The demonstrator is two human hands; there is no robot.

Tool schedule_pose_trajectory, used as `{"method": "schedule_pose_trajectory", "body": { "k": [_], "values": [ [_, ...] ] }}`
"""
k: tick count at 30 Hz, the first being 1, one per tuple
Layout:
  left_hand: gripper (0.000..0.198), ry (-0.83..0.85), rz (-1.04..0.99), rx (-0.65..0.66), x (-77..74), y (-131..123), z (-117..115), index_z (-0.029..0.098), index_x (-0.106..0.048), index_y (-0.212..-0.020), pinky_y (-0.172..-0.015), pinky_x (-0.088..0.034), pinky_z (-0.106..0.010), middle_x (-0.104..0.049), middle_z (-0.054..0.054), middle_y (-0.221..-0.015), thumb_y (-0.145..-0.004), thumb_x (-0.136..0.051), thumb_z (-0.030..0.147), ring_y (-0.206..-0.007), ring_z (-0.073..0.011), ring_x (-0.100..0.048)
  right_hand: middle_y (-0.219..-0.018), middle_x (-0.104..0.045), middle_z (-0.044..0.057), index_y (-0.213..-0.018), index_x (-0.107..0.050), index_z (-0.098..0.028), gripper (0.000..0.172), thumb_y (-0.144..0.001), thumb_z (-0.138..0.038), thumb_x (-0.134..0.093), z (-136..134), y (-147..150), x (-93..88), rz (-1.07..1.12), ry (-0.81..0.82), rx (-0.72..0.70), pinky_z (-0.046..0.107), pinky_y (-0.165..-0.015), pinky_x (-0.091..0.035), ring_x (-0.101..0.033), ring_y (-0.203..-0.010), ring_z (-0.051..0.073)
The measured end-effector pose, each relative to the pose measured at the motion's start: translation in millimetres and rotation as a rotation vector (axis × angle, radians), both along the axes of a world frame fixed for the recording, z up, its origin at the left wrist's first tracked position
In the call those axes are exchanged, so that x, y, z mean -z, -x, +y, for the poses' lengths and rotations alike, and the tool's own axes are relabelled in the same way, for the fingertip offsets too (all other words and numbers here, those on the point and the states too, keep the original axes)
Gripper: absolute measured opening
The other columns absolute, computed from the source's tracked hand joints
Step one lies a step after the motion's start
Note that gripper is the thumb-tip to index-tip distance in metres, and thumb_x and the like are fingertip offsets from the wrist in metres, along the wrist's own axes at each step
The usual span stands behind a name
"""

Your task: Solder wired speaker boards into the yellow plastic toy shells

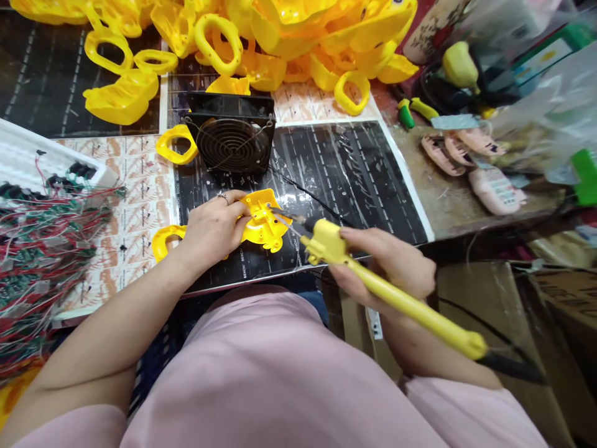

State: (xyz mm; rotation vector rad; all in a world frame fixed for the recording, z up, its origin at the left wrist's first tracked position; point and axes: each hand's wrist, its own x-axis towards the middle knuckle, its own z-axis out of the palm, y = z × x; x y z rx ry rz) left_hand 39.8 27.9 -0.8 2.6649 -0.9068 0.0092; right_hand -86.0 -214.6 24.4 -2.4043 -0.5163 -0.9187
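Observation:
My left hand (215,225) is closed on the edge of a yellow plastic shell (263,229), whose hollow inner side faces up. In my right hand (389,264) is a yellow soldering iron (401,295), with a trigger-like block near its front and a black cable at its rear. The iron's metal tip reaches over the shell's inside near its upper right; whether it touches the plastic I cannot tell. A yellow ring-shaped part (164,242) lies partly hidden behind my left wrist.
Just beyond the shell stands a black fan (233,140) with a wire guard. Yellow shells (298,31) are heaped at the back. Wired circuit boards (41,255) and a white foam box (51,155) lie left. Pink shells (497,190) and green-handled pliers (405,114) lie right.

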Motion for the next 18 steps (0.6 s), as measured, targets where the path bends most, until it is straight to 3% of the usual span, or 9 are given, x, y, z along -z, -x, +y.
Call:
{"method": "schedule_pose_trajectory", "body": {
  "k": [9,18],
  "values": [
    [0.025,-0.072,-0.009,-0.009,0.1,0.7,-2.0,0.018,-0.075,-0.093,-0.072,-0.054,-0.037,-0.068,-0.009,-0.131,-0.091,-0.052,0.027,-0.098,-0.0282,-0.071,-0.071,-0.073,-0.002,-0.099,-0.059,-0.025,0.021,-0.087,-0.028,-0.076,14.5,-13.5,10.3,-0.037,-0.017,-0.161,0.022,-0.050,-0.060,-0.070,-0.058,0.014],
    [0.022,-0.088,-0.013,-0.024,-1.7,1.2,-3.6,0.020,-0.075,-0.091,-0.069,-0.052,-0.032,-0.069,-0.005,-0.129,-0.090,-0.054,0.025,-0.096,-0.0241,-0.071,-0.065,-0.069,-0.003,-0.082,-0.059,-0.021,0.020,-0.085,-0.024,-0.078,14.2,-19.3,0.8,-0.041,0.083,-0.234,0.016,-0.054,-0.057,-0.069,-0.058,0.010]
  ]
}}
